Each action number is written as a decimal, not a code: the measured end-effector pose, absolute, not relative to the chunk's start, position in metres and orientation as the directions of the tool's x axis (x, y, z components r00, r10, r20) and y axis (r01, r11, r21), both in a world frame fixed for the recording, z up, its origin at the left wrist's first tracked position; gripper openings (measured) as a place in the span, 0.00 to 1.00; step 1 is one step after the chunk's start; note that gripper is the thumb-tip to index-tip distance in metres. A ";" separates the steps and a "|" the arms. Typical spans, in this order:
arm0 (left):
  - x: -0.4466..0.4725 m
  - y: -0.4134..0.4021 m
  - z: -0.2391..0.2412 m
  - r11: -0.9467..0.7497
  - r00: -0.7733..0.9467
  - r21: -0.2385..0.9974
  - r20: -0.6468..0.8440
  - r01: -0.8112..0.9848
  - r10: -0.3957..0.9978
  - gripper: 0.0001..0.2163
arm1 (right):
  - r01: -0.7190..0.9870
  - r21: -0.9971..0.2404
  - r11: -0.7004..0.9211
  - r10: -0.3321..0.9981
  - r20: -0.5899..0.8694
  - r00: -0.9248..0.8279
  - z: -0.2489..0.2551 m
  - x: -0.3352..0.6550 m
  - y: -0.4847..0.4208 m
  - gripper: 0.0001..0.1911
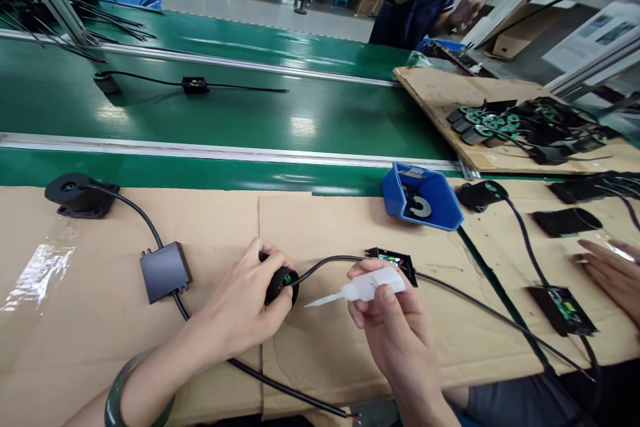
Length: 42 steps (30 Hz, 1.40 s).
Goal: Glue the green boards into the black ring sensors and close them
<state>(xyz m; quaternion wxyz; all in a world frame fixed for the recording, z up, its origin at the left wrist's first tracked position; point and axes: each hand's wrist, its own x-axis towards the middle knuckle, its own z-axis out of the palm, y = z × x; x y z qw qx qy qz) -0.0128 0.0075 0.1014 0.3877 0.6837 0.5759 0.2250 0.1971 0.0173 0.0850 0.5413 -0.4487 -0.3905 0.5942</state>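
Right hand point(397, 323) pinches a white bottle point(373, 285), long axis crosswise, nozzle point(327, 299) pointing left.

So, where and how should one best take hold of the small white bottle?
Probably best by the wide body of the white bottle, coming from the right, at its blunt end: the long, thin nozzle points left toward the black housing and should stay free. The right hand holds it so, thumb and fingers on the body.
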 end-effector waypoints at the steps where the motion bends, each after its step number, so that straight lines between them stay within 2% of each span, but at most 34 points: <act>1: -0.013 0.008 0.102 -0.033 0.234 0.793 -0.139 0.608 0.962 0.09 | -0.274 -0.957 -0.091 0.996 -0.091 -0.014 0.086 0.196 0.018 0.13; 5: -0.016 0.011 0.105 -0.020 0.248 0.809 -0.156 0.587 0.956 0.07 | -0.252 -0.966 -0.067 0.998 -0.065 -0.017 0.089 0.192 0.022 0.13; 11: -0.020 0.011 0.105 0.029 0.254 0.821 -0.210 0.570 0.944 0.20 | -0.302 -0.950 -0.083 0.996 -0.086 -0.002 0.087 0.191 0.028 0.13; 15: -0.018 0.008 0.106 0.020 0.243 0.808 -0.200 0.589 0.949 0.19 | -0.240 -0.971 -0.003 1.000 -0.005 0.008 0.089 0.192 0.029 0.12; 21: -0.016 0.008 0.110 0.066 0.269 0.799 -0.278 0.598 0.922 0.20 | -0.149 -0.983 0.109 0.993 0.114 -0.021 0.095 0.195 0.025 0.11; 26: -0.020 0.012 0.107 0.127 0.329 0.882 -0.298 0.453 0.896 0.25 | -0.257 -0.966 0.021 0.998 0.035 -0.050 0.095 0.192 0.029 0.11; 30: -0.024 0.014 0.106 0.133 0.366 0.923 -0.271 0.361 0.890 0.20 | -0.356 -0.934 -0.010 1.000 -0.008 -0.007 0.093 0.191 0.034 0.13; 38: -0.026 0.014 0.106 0.118 0.398 0.947 -0.236 0.299 0.886 0.14 | -0.334 -0.942 0.022 1.000 0.018 0.014 0.098 0.196 0.035 0.13; 42: -0.028 0.015 0.111 0.154 0.388 0.940 -0.271 0.306 0.881 0.15 | -0.370 -0.928 -0.042 0.999 -0.048 0.008 0.098 0.196 0.032 0.16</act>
